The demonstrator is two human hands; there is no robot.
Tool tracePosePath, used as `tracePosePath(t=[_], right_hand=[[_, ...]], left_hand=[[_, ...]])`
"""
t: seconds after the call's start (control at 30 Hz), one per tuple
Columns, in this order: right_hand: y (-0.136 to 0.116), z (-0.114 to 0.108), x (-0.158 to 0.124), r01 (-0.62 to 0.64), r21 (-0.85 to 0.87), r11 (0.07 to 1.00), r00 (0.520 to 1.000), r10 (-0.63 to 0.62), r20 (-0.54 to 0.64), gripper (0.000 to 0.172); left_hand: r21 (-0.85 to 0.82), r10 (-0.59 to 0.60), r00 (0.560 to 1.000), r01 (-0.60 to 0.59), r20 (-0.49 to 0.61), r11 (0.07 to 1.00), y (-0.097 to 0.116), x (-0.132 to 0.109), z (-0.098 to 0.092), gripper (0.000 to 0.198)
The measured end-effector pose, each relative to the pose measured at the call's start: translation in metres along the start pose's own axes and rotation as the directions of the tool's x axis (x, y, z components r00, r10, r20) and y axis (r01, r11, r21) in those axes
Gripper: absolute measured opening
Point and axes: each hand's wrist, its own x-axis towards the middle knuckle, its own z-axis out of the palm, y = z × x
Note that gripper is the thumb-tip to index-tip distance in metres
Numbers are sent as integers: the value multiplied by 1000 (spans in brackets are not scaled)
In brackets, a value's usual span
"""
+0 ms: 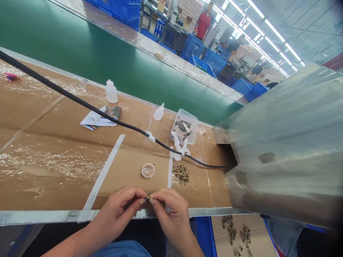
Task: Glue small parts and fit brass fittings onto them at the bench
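Note:
My left hand (122,206) and my right hand (171,207) meet above the table's front edge. Thumb and forefinger of each pinch a tiny part (148,198), dark with a yellowish metal look; its exact kind is too small to make out. Just beyond my fingers a small round clear dish (148,171) with a thin stick in it rests on the cardboard. To the right of the dish lies a pile of small brass-and-dark metal parts (181,174).
A black cable (128,125) crosses the table toward a metal housing (284,150). Farther back stand two white squeeze bottles (111,92), a folded cloth (114,111) and a clear plastic box (191,123). A green conveyor belt (112,60) runs behind. More parts (245,235) lie lower right.

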Motion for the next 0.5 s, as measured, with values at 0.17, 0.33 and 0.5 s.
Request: tracePosePath(t=[0.17,0.33,0.5], right_hand=[[0,1,0,1,13,1000,1000,-1,-10,13],[0,1,1,7,9,1000,1000,-7,-10,14],[0,0,1,11,-1,1000,1000,-11,12,15]], left_hand=[[-15,5,1000,-5,-6,1000,-1,-1,0,16],[-13,-15,1000,15,4,1000,2,0,-2,17],[-13,-4,1000,4,8,1000,0,-1,-1,16]])
